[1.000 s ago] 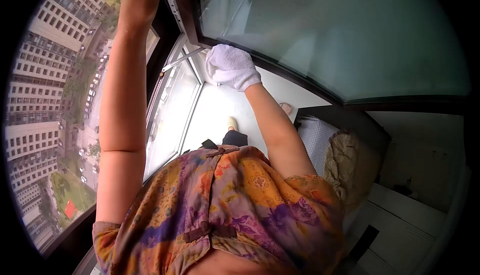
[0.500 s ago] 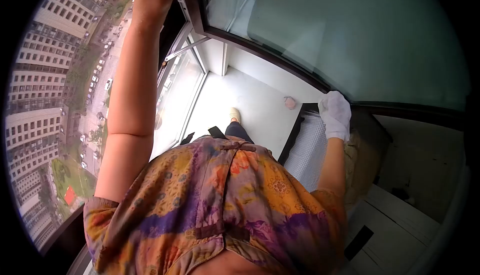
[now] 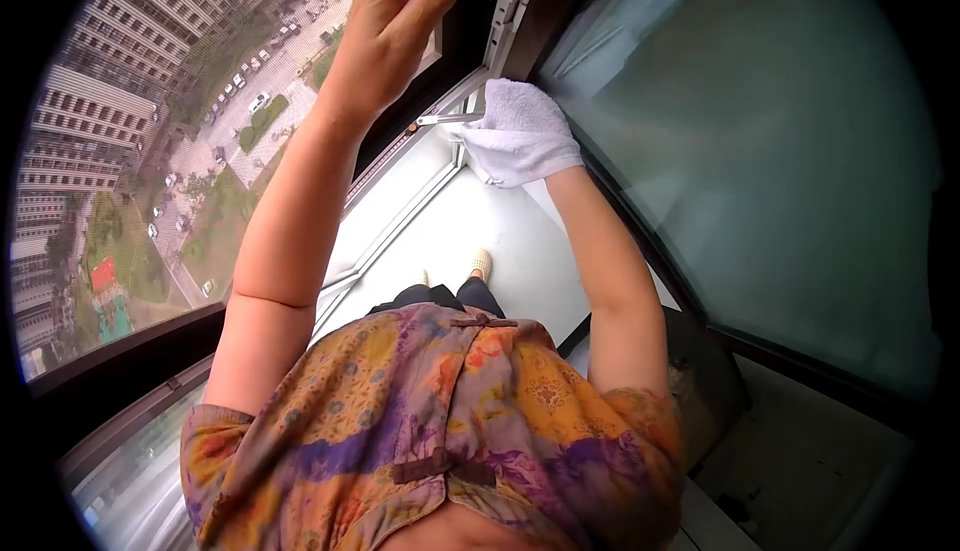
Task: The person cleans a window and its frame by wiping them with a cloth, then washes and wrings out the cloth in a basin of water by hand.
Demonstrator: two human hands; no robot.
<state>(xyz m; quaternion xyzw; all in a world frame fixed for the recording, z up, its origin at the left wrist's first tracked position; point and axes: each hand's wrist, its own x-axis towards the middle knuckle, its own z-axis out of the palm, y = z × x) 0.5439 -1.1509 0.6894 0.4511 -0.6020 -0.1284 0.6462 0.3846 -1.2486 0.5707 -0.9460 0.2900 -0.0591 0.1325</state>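
Observation:
At the top edge my left hand (image 3: 405,26) is raised in front of the dark window frame (image 3: 470,21). Its fingers are curled toward the thumb; their upper part leaves the view, and what they hold is hidden. A white terry cloth (image 3: 520,131) covers my right hand, which is closed in it. The cloth lies against the lower corner of the open glass sash (image 3: 750,171), near its hinge side. A thin metal window stay (image 3: 450,120) reaches the cloth's left side.
Left of the frame, the open window looks far down on buildings (image 3: 90,141), parked cars and grass. Below are a white floor (image 3: 510,221) and my feet in light shoes (image 3: 482,263). A dark-edged cabinet (image 3: 710,361) stands at lower right, under the sash.
My right hand with the cloth has moved up and left along the sash's lower edge to its hinge side. The view has turned, and my left hand shows lower and farther right.

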